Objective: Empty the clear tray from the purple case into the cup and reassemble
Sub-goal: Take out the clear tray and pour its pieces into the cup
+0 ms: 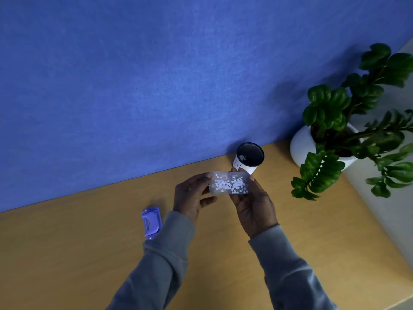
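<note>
Two sets of fingers pinching the tray, left hand at one short end, right hand under the other. Held level above the counter, just in front of the cup, white bits inside. Best to bring one corner over the cup mouth first, then tip slowly, so nothing spills beside. Case lying apart at the left, waiting for reassembly.

A leafy green plant in a white pot is set at the desk's far right corner, against a blue wall.
</note>
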Tool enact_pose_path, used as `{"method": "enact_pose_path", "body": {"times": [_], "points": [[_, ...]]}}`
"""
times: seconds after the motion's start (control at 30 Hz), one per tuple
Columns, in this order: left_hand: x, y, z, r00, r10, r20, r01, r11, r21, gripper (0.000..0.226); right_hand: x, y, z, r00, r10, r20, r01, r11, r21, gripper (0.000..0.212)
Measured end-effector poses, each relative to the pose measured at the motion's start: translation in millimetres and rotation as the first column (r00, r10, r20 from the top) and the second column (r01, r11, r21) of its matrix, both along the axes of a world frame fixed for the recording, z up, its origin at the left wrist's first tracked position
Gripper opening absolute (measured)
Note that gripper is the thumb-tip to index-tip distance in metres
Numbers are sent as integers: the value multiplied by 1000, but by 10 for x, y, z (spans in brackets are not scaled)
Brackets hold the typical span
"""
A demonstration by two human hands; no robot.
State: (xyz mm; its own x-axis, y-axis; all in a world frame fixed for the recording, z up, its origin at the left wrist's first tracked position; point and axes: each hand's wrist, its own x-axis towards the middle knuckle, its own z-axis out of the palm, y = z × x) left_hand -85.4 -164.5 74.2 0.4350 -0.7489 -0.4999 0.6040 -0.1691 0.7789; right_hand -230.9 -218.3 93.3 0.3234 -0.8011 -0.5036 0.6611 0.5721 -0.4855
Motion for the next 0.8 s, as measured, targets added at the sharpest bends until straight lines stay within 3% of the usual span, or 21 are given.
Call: {"method": "enact_pose_path", "body": {"times": [0.17, 0.23, 0.3, 0.4, 0.5, 0.67, 0.8], "points": [[-41, -151, -42, 998, -37, 43, 37, 999, 5, 27, -3, -144, -20, 999, -52, -16, 53, 998, 47, 45], [-32, -221, -68, 992, -16, 126, 11, 999, 39, 35, -12, -232, -28, 998, -68, -10, 69, 997, 47, 44], [-18, -292, -115, 950, -1, 313, -27, 996, 84, 34, -28, -332, -35, 996, -92, 21, 91, 995, 44, 43], [-3, -361, -220, 743, -55, 668, -33, 992, 118, 32, -27, -491, -16, 990, -137, 27, 137, 990, 24, 41], [51, -424, -442, 534, -174, 827, 8, 979, 201, 53, -38, -654, -28, 984, -177, -17, 177, 984, 6, 40], [167, -458, -780, 251, -381, 890, 76, 924, 374, 68, -72, -885, -43, 976, -209, -55, 207, 978, -41, 33], [188, -417, -1043, 80, -538, 839, 47, 843, 535, 75, -74, -1010, -127, 959, -274, -78, 270, 961, -53, 27]]}}
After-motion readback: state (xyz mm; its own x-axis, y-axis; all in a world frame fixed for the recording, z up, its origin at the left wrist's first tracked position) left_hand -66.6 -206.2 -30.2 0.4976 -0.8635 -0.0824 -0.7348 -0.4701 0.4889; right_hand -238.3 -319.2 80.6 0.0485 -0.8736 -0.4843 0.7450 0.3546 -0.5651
